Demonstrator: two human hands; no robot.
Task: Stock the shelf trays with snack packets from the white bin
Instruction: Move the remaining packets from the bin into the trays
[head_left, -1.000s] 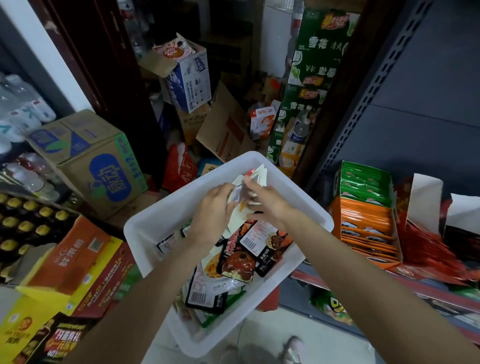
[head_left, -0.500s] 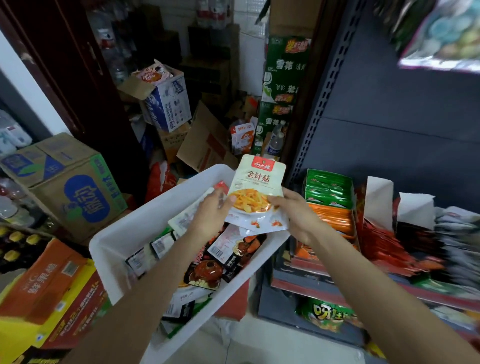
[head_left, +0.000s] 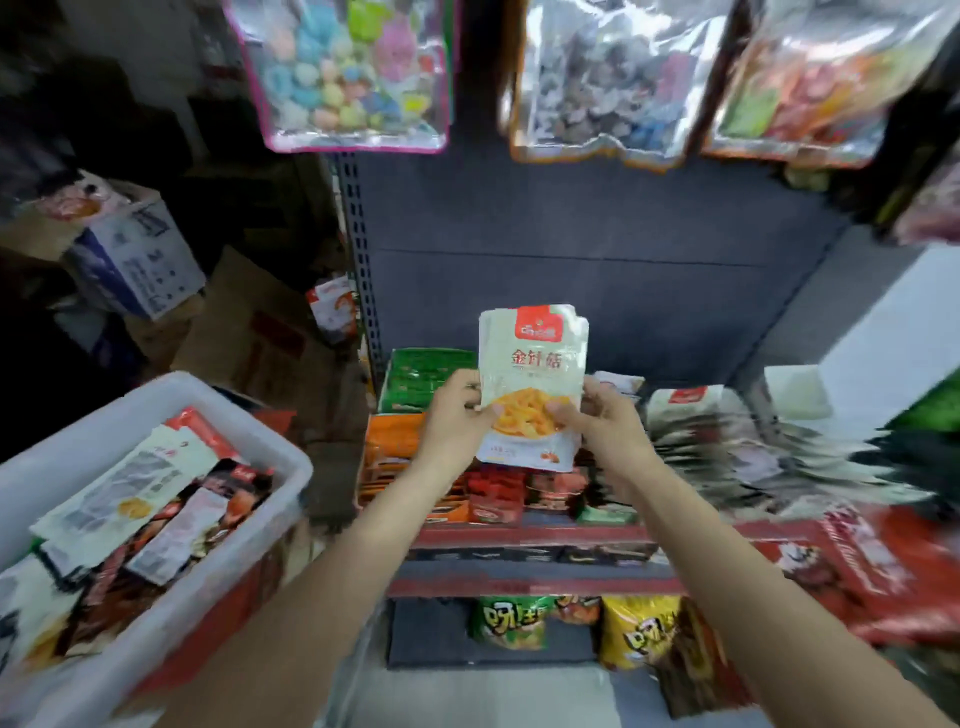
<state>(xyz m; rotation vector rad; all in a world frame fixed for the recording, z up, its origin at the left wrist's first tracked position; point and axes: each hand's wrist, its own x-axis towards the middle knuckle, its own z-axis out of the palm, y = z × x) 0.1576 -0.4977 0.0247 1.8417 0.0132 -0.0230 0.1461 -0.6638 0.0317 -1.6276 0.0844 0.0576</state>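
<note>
Upright white snack packet stack (head_left: 532, 384) pinched btwn left hand (head_left: 457, 415) & right hand (head_left: 602, 421), above shelf trays (head_left: 395, 457), white bin (head_left: 104, 431) left.

Above us hang three clear toy bags (head_left: 353, 73); at left we see stacked cardboard boxes (head_left: 135, 260), with chip bags (head_left: 511, 621) on the bottom shelf.

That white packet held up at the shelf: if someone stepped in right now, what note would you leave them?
Left hand and right hand both grip a small stack of white packets, upright, in front of the shelf trays.
White bin sits at lower left, with many packets in it.
Done: this stack is out of the bin.
Left: set it in a tray, perhaps with the similar white packets to the right, then go on emptying the bin.
</note>
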